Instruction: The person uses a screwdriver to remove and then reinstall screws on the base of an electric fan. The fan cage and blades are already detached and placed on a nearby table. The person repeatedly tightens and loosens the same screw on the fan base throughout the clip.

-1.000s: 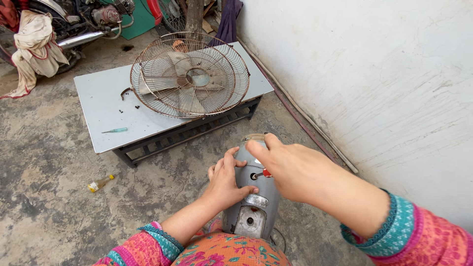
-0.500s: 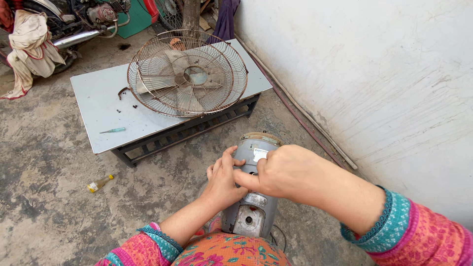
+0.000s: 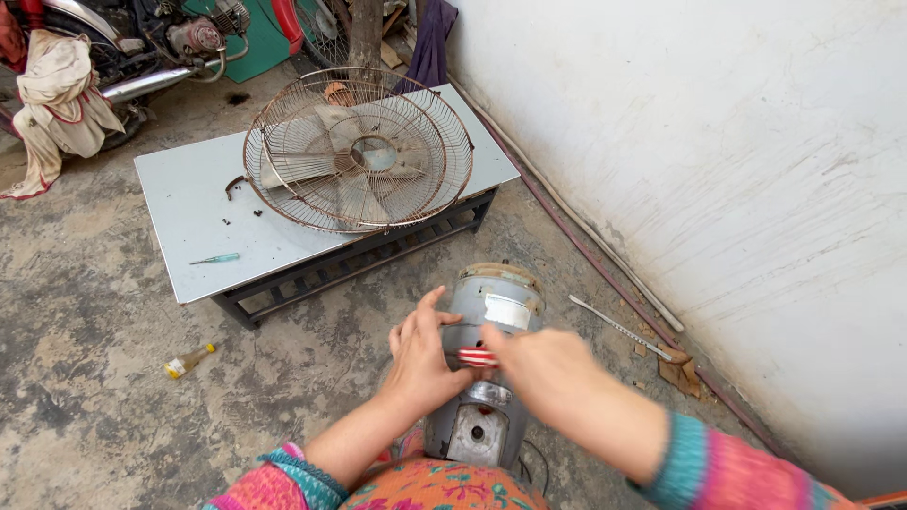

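A grey metal fan motor housing stands upright on the concrete floor in front of me. My left hand rests flat against its left side, fingers spread on the casing. My right hand reaches across its front and grips a small tool with a red and white handle, held against the housing. The lower part of the motor shows a round opening. My sleeves are pink with teal cuffs.
A low grey metal table carries a rusty wire fan guard with blades, small screws and a green screwdriver. A small yellow bottle lies on the floor. A white wall runs along the right. A motorcycle stands behind.
My right hand has drawn back from the top of the motor toward its middle, and the red and white tool handle is now visible. The view has shifted slightly.
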